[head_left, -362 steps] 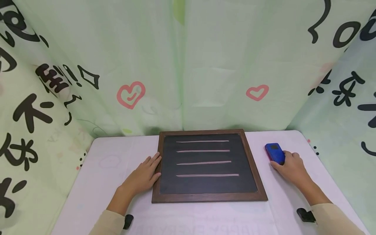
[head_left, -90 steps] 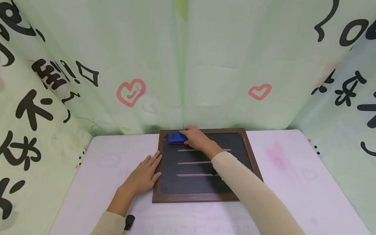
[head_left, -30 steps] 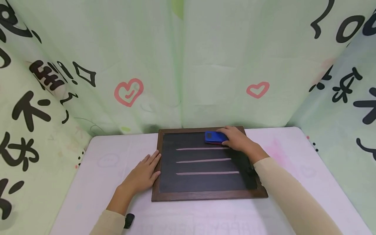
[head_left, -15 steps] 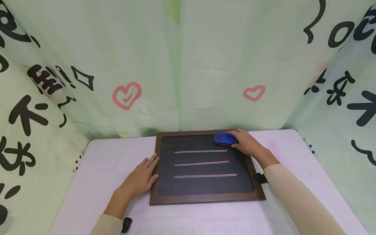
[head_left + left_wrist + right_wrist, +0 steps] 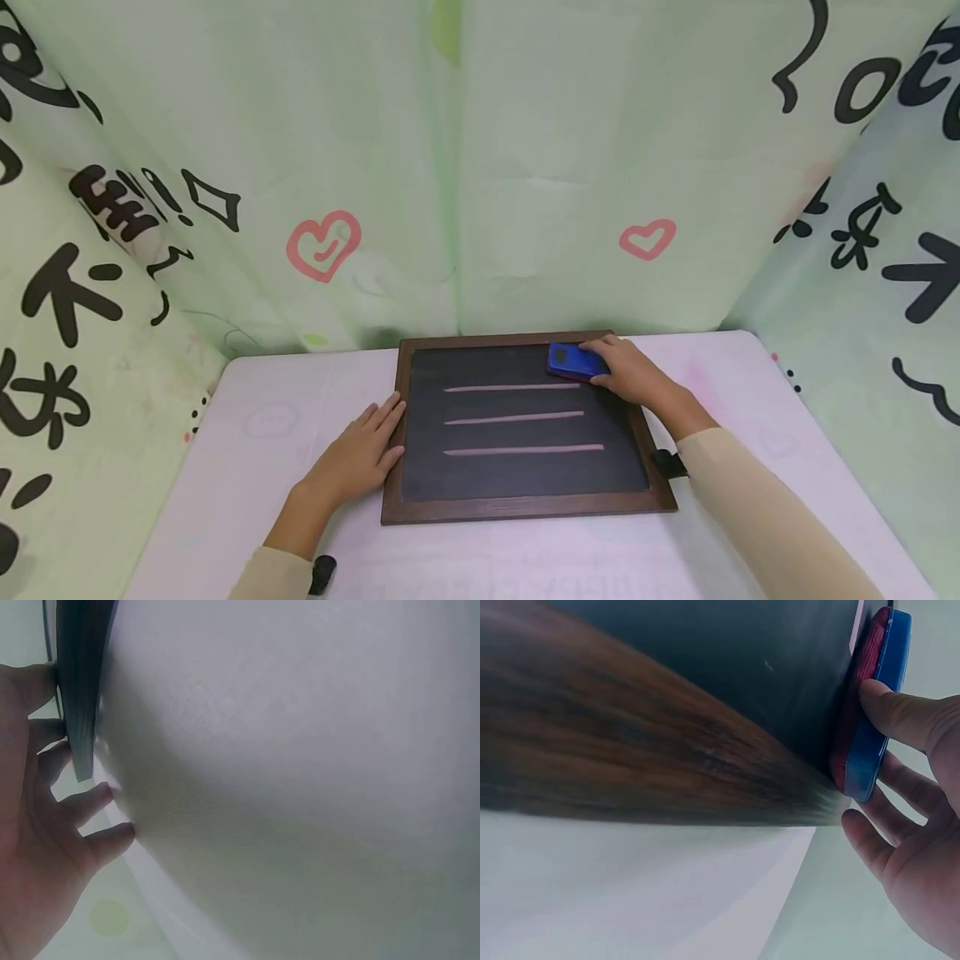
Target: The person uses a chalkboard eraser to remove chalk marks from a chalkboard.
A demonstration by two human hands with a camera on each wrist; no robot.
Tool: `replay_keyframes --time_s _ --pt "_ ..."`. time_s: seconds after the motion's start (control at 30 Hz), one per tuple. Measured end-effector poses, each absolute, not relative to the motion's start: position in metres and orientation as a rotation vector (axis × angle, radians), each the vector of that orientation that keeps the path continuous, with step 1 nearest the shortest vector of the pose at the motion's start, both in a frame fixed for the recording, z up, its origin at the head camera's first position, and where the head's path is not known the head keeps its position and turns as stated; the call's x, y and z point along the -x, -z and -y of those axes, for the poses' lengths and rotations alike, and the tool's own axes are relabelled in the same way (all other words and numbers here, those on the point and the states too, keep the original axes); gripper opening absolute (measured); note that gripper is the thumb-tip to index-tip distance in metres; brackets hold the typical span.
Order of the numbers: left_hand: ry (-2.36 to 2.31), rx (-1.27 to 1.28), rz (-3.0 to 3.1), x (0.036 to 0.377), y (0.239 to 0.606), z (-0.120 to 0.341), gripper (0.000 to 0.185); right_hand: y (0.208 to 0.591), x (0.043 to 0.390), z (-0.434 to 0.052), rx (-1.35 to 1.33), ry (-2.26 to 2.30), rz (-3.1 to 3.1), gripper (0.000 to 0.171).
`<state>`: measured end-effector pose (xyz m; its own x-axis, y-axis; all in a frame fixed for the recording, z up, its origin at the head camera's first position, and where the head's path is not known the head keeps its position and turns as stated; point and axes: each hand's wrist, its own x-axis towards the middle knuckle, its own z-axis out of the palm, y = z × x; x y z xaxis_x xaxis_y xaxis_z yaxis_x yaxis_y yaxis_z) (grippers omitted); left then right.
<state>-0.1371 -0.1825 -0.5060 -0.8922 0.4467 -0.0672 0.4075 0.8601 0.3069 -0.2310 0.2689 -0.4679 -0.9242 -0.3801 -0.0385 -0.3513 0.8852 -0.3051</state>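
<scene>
Head view: blue eraser (image 5: 574, 361) sits on the dark slate of the chalkboard (image 5: 525, 479), at its far right corner, just beyond the right end of the farthest chalk line (image 5: 512, 387). The right hand (image 5: 630, 372) grasps the eraser from the right side, fingers curled over its top and edge. Right wrist view confirms: thumb and fingers pinch the blue plastic back of the eraser (image 5: 874, 712), its red felt face pressed flat against the board surface (image 5: 727, 667); right hand (image 5: 919, 825) partly out of frame.

Three pale horizontal chalk lines remain on the slate, stacked far to near; the strip of slate beyond the farthest one reads plain dark. Board has a brown wooden frame and lies flat on the counter (image 5: 255, 467), roughly centred, its far edge near the backdrop.

Left hand (image 5: 358, 457) lies flat on the counter, fingers straight and relaxed, fingertips touching the left side of the frame about midway along it; it grips nothing. Left wrist view shows the same: left hand (image 5: 37, 847) spread open beside the dark frame edge (image 5: 79, 682), fingertips against it.

Both forearms wear beige sleeves (image 5: 757, 517). Counter is covered in a pale pink-white sheet. Light green curtain (image 5: 465, 167) with black characters and pink hearts encloses the far, left and right sides.
</scene>
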Motion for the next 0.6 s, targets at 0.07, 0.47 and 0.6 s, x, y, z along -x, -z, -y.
replay_keyframes --time_s 0.07,0.47,0.6 --pt "-0.433 -0.667 -2.899 0.137 0.506 0.183 0.066 0.467 0.228 -0.269 0.578 0.454 -2.955 0.055" --pt "-0.43 -0.671 -2.893 0.139 0.506 0.183 0.066 0.469 0.205 -0.272 0.607 0.477 -2.924 0.057" --pt "-0.431 -0.669 -2.89 0.139 0.507 0.183 0.066 0.471 0.201 -0.274 0.631 0.485 -2.907 0.058"
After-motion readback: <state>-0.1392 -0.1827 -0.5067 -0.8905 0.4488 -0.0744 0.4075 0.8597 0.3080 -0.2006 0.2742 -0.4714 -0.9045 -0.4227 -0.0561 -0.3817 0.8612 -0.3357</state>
